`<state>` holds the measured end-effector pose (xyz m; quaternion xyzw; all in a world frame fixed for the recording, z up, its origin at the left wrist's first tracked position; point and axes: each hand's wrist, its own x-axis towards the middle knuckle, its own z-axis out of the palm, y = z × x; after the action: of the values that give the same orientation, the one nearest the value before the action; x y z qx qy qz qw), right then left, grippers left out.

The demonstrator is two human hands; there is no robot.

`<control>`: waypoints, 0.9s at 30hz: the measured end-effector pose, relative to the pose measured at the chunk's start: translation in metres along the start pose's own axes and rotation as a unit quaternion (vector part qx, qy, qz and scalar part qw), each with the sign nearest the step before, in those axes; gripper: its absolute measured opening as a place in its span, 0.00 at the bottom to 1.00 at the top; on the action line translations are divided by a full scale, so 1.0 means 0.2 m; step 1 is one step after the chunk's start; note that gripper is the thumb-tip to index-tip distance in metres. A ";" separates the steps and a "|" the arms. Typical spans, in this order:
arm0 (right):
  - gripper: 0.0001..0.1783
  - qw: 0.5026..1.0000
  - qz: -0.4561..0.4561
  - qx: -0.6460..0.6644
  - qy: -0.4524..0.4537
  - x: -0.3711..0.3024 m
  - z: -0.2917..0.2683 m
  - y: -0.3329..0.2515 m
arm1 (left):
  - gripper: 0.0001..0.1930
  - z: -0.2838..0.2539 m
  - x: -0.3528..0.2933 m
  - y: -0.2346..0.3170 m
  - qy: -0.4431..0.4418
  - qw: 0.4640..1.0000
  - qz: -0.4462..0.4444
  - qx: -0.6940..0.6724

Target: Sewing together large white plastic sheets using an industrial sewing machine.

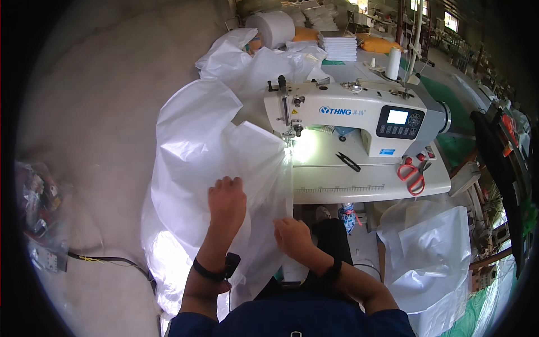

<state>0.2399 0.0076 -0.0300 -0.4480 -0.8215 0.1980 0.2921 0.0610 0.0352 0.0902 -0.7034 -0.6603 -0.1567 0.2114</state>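
A large, glossy white plastic sheet [191,135] drapes over the left end of the sewing table and hangs toward my lap. Its upper corner lies under the needle area of a white sewing machine [342,104], where a bright lamp shines. My left hand [227,199] rests on the sheet left of the needle, its fingers curled in and closed on the material. Closer to my body, my right hand [295,238] pinches the sheet's right edge just below the table's front. The fingertips of both hands are partly hidden.
Black thread snips [348,162] and red-handled scissors [412,177] lie on the table [370,194]. A thread cone [393,63] stands behind the machine. More white sheeting [426,247] hangs at the right. A white roll [272,29] and a folded stack [339,48] are at the back.
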 end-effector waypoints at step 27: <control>0.14 0.956 0.207 0.189 -0.084 0.09 0.09 -0.02 | 0.35 0.02 -0.53 0.25 -0.029 1.000 0.007 -0.004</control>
<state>0.2176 0.0198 -0.0358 -0.5262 -0.6802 0.4427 0.2538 0.1024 -0.0572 0.0293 -0.7128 -0.6608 -0.1377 0.1907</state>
